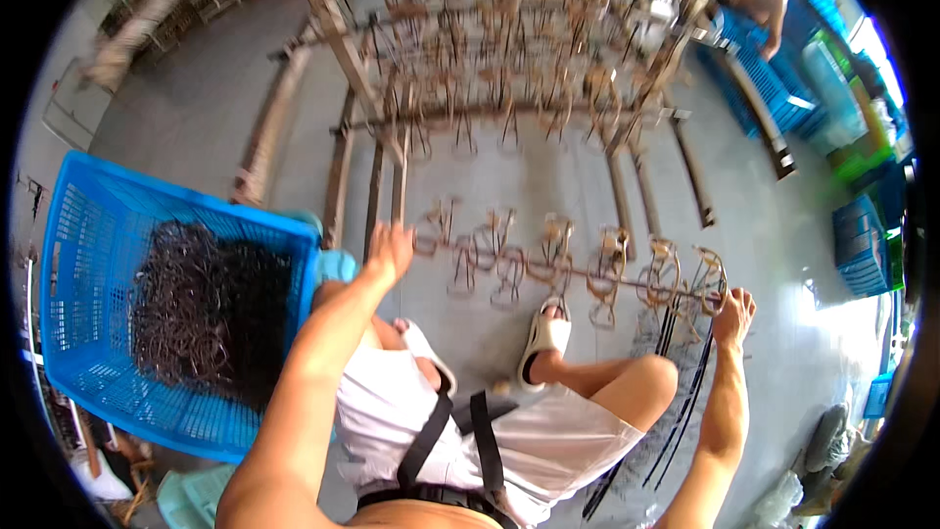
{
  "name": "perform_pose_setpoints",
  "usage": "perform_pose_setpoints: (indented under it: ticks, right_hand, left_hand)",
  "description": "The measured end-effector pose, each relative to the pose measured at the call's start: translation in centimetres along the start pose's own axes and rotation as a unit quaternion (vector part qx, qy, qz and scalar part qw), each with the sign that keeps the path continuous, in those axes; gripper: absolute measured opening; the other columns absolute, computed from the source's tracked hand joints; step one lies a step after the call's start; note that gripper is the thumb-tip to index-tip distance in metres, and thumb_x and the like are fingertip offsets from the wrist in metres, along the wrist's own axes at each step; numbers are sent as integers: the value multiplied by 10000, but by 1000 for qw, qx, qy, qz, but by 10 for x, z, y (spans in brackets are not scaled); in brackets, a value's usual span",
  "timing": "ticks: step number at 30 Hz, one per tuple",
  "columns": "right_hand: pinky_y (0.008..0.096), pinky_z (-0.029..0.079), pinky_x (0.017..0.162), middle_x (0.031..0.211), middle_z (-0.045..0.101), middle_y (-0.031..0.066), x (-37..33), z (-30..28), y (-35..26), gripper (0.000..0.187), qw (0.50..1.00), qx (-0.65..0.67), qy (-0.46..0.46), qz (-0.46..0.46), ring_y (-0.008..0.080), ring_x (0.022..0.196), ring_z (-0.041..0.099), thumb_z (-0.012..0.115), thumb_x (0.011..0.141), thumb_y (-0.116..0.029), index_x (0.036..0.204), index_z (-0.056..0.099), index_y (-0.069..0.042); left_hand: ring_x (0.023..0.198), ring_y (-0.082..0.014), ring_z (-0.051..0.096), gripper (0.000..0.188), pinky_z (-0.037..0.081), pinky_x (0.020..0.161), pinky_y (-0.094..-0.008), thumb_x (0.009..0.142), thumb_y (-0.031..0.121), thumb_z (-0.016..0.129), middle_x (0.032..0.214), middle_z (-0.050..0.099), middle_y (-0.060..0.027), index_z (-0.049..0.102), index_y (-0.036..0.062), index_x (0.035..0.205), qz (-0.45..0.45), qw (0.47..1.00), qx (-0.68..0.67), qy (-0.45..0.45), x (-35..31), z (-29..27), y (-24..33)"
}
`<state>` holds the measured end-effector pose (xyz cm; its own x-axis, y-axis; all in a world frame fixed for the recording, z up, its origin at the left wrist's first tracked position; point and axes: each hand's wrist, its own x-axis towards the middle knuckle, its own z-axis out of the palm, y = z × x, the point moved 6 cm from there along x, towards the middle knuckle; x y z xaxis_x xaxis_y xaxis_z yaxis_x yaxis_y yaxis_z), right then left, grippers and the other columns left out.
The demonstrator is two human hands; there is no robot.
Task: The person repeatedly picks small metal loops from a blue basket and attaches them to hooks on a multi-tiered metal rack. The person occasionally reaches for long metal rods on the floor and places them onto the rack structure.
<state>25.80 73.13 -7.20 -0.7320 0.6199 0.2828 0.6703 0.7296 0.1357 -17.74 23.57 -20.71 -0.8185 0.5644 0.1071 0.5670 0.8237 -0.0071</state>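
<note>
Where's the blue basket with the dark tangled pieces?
In the head view, the blue basket is at the left, beside the person's left forearm.

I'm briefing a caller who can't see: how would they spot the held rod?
Start at the big blue basket on the left. Right of it, a thin rod strung with looped frames runs from left hand to right hand. Unlike everything on the rack beyond, it's hand-held.

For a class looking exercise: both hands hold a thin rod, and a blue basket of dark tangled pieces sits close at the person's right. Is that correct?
No, the side is wrong: the head view shows the blue basket of dark tangled pieces at the person's left. The left hand and right hand do hold the thin rod.
</note>
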Motion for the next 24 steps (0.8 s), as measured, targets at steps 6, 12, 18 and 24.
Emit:
perform_pose_setpoints:
  ticks: [6, 12, 18, 24]
  right_hand:
    - [377, 380, 845, 903, 575, 38, -19, 123, -56, 97, 993, 46, -112, 5, 240, 942, 503, 607, 774, -171, 845, 664, -139]
    - [370, 382, 817, 902, 567, 39, 44, 183, -126, 99, 985, 92, -145, -24, 238, 933, 510, 604, 796, -186, 853, 655, -123]
    - [377, 379, 847, 900, 572, 50, 99, 203, -145, 116, 991, 96, -85, -48, 244, 932, 518, 582, 817, -196, 839, 645, -100]
    - [378, 408, 844, 893, 567, 66, 145, 205, -167, 129, 988, 103, -92, -71, 273, 951, 526, 552, 763, -110, 859, 635, -127]
  left_hand:
    - [1112, -296, 452, 168, 314, 987, -452, 847, 190, 507, 1064, 538, -125, 599, 105, 960, 8, 998, 25, 56, 57, 48, -18]
    - [1246, -316, 391, 391, 259, 1052, -459, 786, 175, 591, 1212, 518, -124, 471, 58, 1140, -93, 979, 0, 179, 101, 80, -69]
    - [1124, -326, 465, 307, 331, 962, -460, 762, 116, 581, 1088, 548, -130, 495, 48, 1048, -69, 964, 15, 257, 114, 78, -80]
    - [788, -348, 512, 131, 403, 676, -451, 707, 36, 570, 816, 517, -134, 482, 41, 804, -81, 962, -141, 221, 125, 92, -126]
